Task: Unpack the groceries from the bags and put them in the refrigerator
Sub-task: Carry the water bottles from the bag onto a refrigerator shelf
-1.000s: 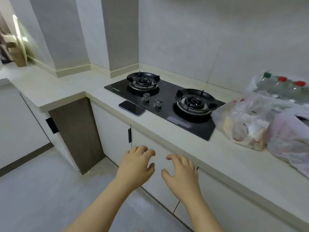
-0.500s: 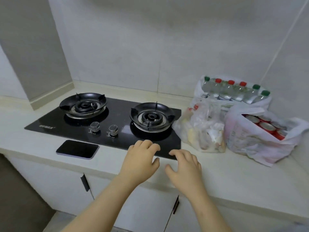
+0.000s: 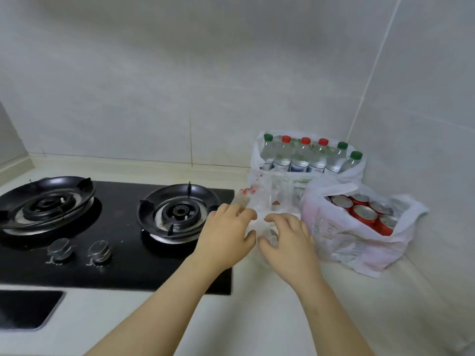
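Clear, crumpled plastic is gripped by the curled fingers of the left hand [image 3: 223, 235] and the right hand [image 3: 288, 242]: the clear bag [image 3: 262, 201] is set on the pale counter [image 3: 257, 317] just right of the black stove [image 3: 123, 253], its contents blurred. Touching it on the right, a pinkish-white bag [image 3: 341, 240] is stood open, packed with upright red cans [image 3: 365, 214]. Farthest back, in the wall corner, a white bag [image 3: 356, 173] is filled with clear bottles [image 3: 299, 156] capped red and green.

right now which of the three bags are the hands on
The clear bag beside the stove: the left hand and right hand touch it. The bottle bag stands behind it, the can bag to its right.
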